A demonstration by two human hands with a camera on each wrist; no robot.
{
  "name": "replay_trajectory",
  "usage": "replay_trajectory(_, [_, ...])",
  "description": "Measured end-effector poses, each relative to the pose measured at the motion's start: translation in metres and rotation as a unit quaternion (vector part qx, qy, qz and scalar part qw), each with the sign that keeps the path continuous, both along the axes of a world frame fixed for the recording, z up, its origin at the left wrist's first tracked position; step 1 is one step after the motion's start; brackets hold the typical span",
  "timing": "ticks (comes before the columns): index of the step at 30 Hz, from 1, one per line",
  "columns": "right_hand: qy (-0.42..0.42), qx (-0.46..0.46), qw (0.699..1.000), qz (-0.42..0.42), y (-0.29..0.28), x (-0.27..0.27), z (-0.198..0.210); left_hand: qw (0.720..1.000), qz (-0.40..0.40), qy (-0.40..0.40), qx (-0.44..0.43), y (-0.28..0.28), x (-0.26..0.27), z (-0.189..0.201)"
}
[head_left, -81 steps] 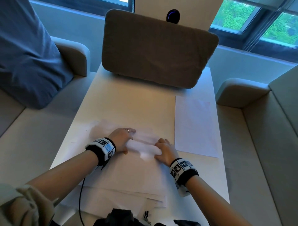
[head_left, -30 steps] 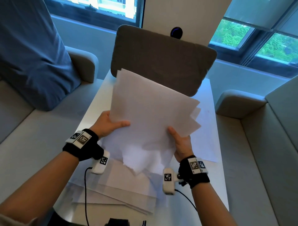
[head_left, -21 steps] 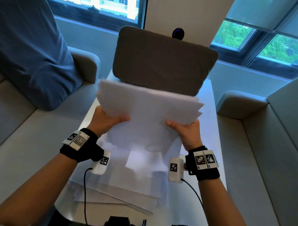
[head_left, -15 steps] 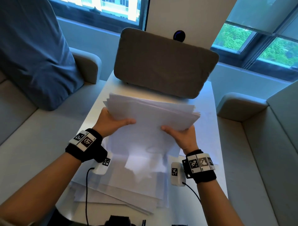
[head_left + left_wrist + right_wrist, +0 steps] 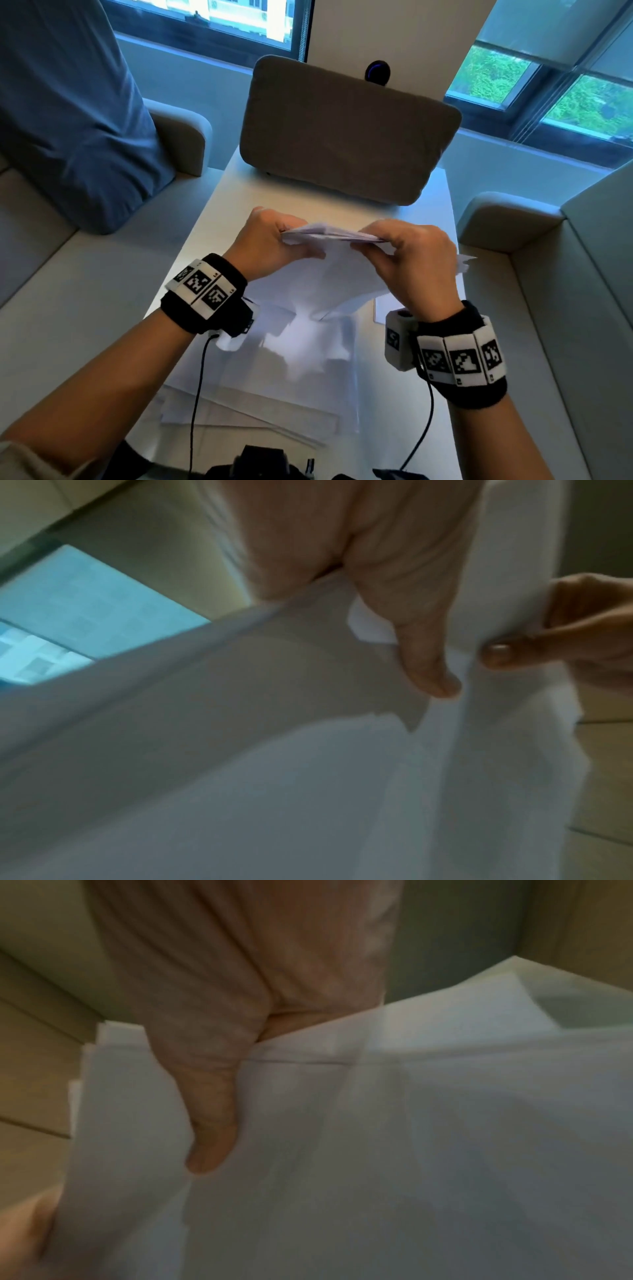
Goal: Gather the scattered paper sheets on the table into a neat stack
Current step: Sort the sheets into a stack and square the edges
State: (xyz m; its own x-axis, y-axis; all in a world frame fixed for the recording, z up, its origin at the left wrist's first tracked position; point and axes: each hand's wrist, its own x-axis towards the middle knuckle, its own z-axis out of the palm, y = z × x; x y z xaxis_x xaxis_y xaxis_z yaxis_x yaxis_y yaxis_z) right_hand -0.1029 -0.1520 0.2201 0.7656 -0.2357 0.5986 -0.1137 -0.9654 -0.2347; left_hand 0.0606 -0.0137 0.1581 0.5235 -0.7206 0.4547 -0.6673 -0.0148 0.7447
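Sheets of paper (image 5: 337, 270) hang in a loose bundle above the desk (image 5: 442, 192), held by their top edge between both hands: the left hand (image 5: 270, 245) pinches the left end, the right hand (image 5: 411, 255) the right end, thumbs on the near face. More loose sheets (image 5: 260, 394) lie fanned on the desk below, and one corner of paper (image 5: 464, 262) juts out past the right hand.

In the right wrist view the bundle's edges sit stepped rather than flush — so the grip likely bears on only some sheets, and an inner one could slide out and drop. The bundle droops and bends in the middle; if it is tapped down on the desk while this slack, the lower corners would probably buckle or crease instead of squaring up. Setting it down onto the fanned pile below could also shove those sheets toward the desk's near edge — and some already lie close to it.
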Motion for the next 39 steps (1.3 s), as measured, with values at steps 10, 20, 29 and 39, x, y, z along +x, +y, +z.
replay_trajectory(10, [-0.107, 0.362, 0.926, -0.016, -0.064, -0.047, -0.037, 0.973, 0.129, 0.157, 0.112, 0.048, 0.075, -0.058])
replay_trajectory(20, [-0.174, 0.628, 0.753, -0.092, -0.05, -0.046, -0.119, 0.935, 0.182, 0.305, 0.004, 0.043, 0.057, -0.086])
replay_trajectory(29, [-0.043, 0.584, 0.803, -0.112, -0.044, -0.04, -0.157, 0.95, 0.117, 0.289, 0.007, 0.058, 0.045, -0.101])
replay_trajectory(39, [-0.065, 0.171, 0.974, -0.137, -0.046, -0.024, -0.113, 0.981, 0.09, 0.169, -0.011, 0.037, 0.033, -0.056])
